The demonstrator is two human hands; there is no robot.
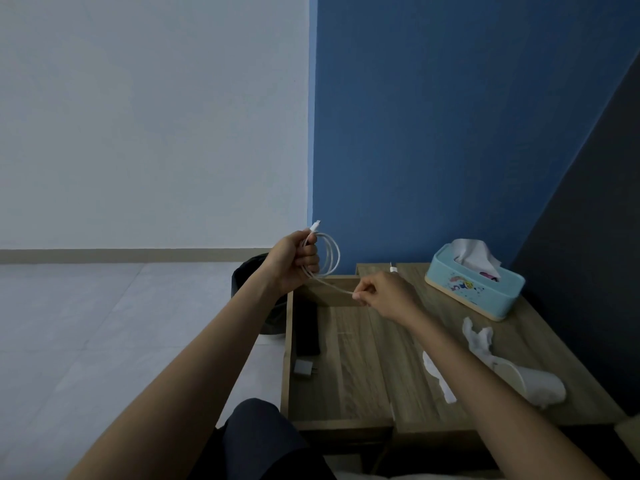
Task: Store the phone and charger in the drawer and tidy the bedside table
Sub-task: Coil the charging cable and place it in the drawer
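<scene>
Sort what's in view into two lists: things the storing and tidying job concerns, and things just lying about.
Job:
white cable, coiled in left hand, fed by right hand
phone and charger plug in open drawer
crumpled tissues
tipped paper cup

Lying about:
tissue box
dark bin

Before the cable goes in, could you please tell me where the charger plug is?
In the head view, the charger plug lies inside the open drawer, at its left wall, just in front of the dark phone.
</scene>
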